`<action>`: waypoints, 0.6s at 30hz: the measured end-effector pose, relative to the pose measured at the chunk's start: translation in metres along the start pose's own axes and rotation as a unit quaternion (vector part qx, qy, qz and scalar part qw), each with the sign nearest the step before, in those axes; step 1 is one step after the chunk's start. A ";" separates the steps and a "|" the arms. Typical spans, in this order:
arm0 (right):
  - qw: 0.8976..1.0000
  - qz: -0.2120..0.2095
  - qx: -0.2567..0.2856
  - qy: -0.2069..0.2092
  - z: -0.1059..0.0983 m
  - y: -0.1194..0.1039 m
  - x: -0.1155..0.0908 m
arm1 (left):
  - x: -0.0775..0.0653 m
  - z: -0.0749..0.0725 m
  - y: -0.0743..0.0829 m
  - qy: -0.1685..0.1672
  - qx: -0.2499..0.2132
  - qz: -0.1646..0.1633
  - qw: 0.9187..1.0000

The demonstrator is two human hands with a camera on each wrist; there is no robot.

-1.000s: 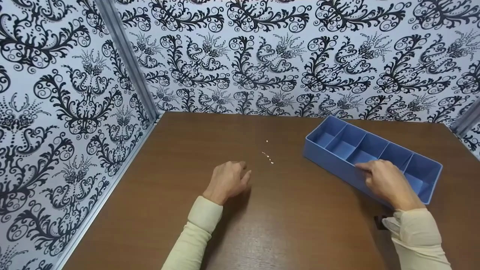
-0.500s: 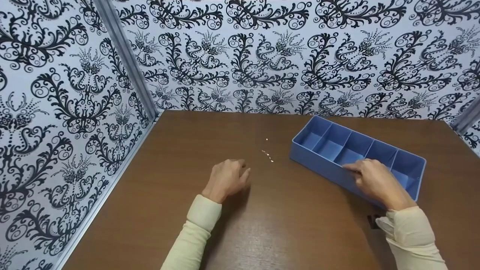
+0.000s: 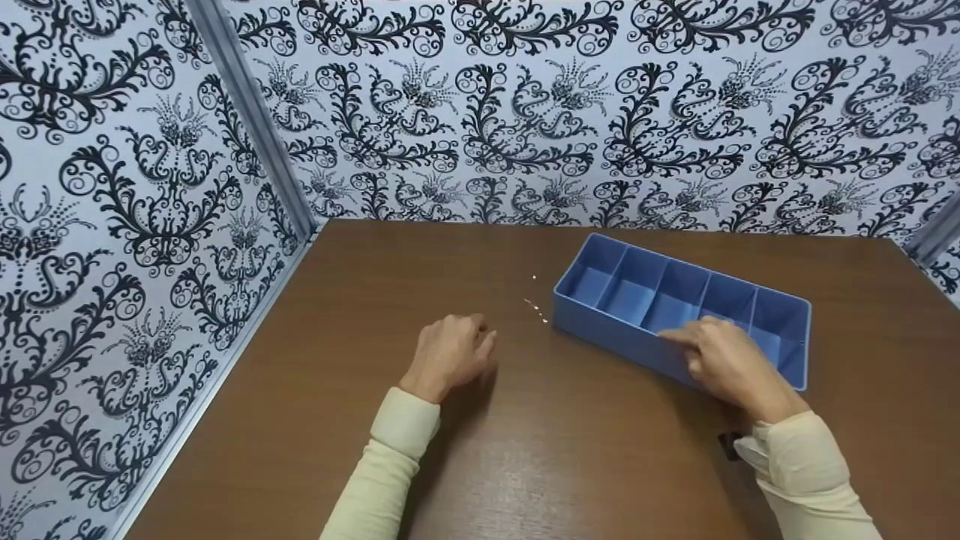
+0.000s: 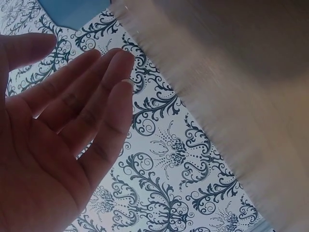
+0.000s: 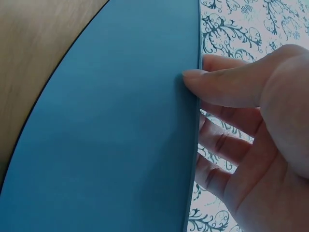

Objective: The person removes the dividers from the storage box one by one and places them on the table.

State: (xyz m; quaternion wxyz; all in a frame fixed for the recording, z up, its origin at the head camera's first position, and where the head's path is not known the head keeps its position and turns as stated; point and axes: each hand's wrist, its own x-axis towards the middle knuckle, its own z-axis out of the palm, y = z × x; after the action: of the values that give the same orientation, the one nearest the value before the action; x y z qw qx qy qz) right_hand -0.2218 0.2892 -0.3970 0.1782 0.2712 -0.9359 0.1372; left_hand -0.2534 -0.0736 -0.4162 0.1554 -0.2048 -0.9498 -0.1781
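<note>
Your bare left hand (image 3: 450, 354) is loosely bent above the brown wood-look table (image 3: 525, 450), its grip wide. Your bare right hand (image 3: 724, 364) pinches the near rim of the blue rectangular five-compartment box (image 3: 615, 333), thumb against the outer face. The box stands right of table centre, angled, before the white wall (image 3: 517, 112) with black scrollwork.

one blue box (image 3: 615, 334), rectangular and open-topped, stands upright on the right-hand, rear part of the worktop (image 3: 525, 450). four thin cross dividers form a single row of five compartments. its long axis runs slantwise, left end farther back. the near long wall is pinched at its rim by the right hand (image 3: 724, 366).
</note>
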 end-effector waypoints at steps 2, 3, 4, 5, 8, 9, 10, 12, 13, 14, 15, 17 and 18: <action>1.000 -0.002 0.003 -0.004 0.002 -0.003 0.001 | 0.000 0.000 -0.001 0.001 -0.005 -0.002 1.000; 1.000 -0.002 0.006 -0.007 0.003 -0.005 0.002 | 0.000 0.000 -0.002 0.002 -0.008 -0.005 1.000; 1.000 -0.004 0.007 -0.010 0.004 -0.007 0.003 | -0.001 -0.001 -0.002 0.003 -0.011 -0.007 1.000; 1.000 -0.005 0.009 -0.013 0.005 -0.009 0.004 | -0.001 -0.001 -0.003 0.005 -0.011 -0.010 1.000; 1.000 -0.013 0.011 -0.019 0.005 -0.015 0.006 | -0.001 -0.003 -0.005 0.005 -0.015 -0.020 1.000; 1.000 -0.015 0.011 -0.019 0.005 -0.016 0.007 | 0.000 -0.004 -0.005 0.004 -0.015 -0.023 1.000; 1.000 -0.020 0.011 -0.018 0.005 -0.018 0.008 | 0.000 -0.005 -0.006 0.003 -0.016 -0.025 1.000; 0.999 -0.028 0.010 -0.020 0.005 -0.020 0.011 | 0.002 -0.008 -0.006 -0.002 -0.020 -0.031 0.999; 0.999 -0.032 0.011 -0.021 0.005 -0.022 0.013 | 0.003 -0.009 -0.006 -0.005 -0.022 -0.035 0.999; 0.999 -0.035 0.013 -0.022 0.006 -0.023 0.014 | 0.004 -0.010 -0.006 -0.007 -0.022 -0.039 0.999; 0.999 -0.039 0.015 -0.024 0.006 -0.024 0.015 | 0.005 -0.011 -0.006 -0.008 -0.022 -0.042 0.999; 0.998 -0.043 0.021 -0.031 0.006 -0.028 0.018 | 0.007 -0.012 -0.006 -0.009 -0.020 -0.049 0.999; 0.998 -0.046 0.025 -0.034 0.007 -0.029 0.019 | 0.008 -0.012 -0.007 -0.010 -0.020 -0.052 0.998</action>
State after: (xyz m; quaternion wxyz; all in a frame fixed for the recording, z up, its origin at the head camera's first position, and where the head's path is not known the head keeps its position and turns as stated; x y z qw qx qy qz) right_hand -0.2226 0.2542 -0.3906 0.1457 0.3225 -0.9242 0.1434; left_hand -0.2604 -0.0817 -0.4044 0.1319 -0.1596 -0.9570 -0.2030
